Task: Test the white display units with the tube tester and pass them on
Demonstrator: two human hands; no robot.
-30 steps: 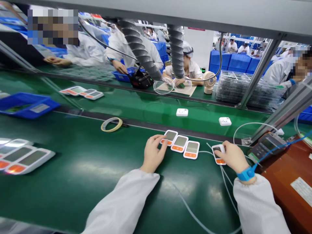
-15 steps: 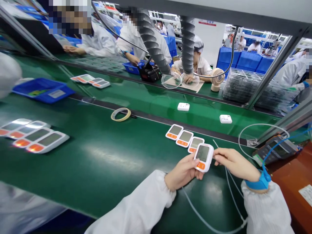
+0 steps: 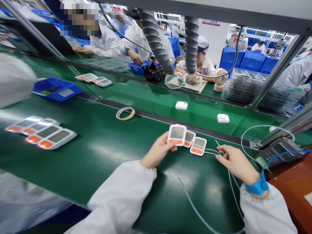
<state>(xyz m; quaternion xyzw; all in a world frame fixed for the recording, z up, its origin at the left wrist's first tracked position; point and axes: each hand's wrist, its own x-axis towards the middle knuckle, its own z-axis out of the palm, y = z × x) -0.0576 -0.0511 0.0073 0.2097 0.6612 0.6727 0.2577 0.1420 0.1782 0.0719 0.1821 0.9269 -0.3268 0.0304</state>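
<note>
My left hand (image 3: 159, 148) grips a white blood pressure monitor (image 3: 177, 132) with a grey screen and orange buttons, thumb over its lower front. The held unit is at the left end of a short row and partly covers a second monitor (image 3: 189, 140). To the right, another monitor (image 3: 198, 147) lies face up on the green bench. My right hand (image 3: 232, 161), with a blue wrist strap (image 3: 258, 187), is raised over thin clear tubing (image 3: 230, 182). Its thumb and index finger are apart, with nothing visible between them.
Several monitors (image 3: 57, 136) lie overlapping at the left, near a blue tray (image 3: 57, 89). A tape roll (image 3: 125, 113) lies mid-bench. Two white units (image 3: 223, 118) are on the green strip beyond the dark rail. A dark meter (image 3: 280, 152) stands at right. Co-workers sit across.
My left hand has moved left and up with the monitor, from beside my right hand to the row's left end. My right hand's fingers have parted and no longer meet the monitor.
</note>
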